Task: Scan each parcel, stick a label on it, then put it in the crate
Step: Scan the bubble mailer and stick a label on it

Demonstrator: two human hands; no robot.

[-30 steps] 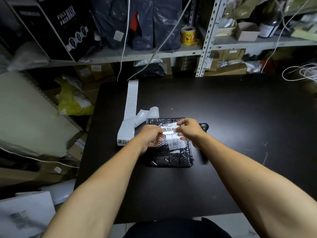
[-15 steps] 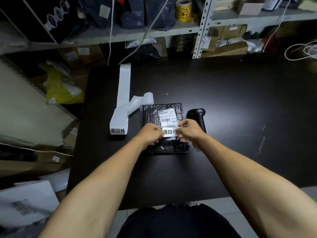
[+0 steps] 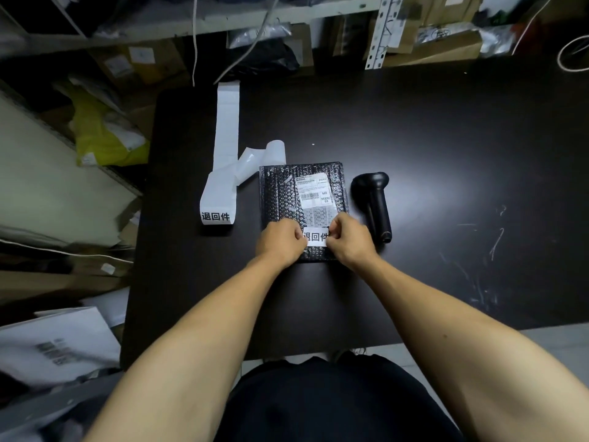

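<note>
A wide black surface [image 3: 414, 138] fills most of the view, with metal shelving [image 3: 191, 30] of cardboard boxes and bags behind it and loose paper and a yellow bag [image 3: 105, 138] off its left edge. Near the middle of the surface lies the parcel [image 3: 280, 193], a flat black bubble-wrap mailer with a printed shipping sticker [image 3: 314, 193] on its upper right part. To the left of the parcel a long white strip of labels [image 3: 224, 154] runs from the far edge toward the person, its near end printed with three black characters and a curl of peeled backing lying beside the parcel's top left corner. Just right of the parcel a black handheld scanner [image 3: 373, 202] lies on its side. The left hand [image 3: 280, 239] and the right hand [image 3: 350, 239] are over the parcel's near end, each with fingers curled and pinching one side of a small white label [image 3: 315, 237] with the same black characters, held flat just below the shipping sticker. Whether the label already touches the mailer cannot be told.
</note>
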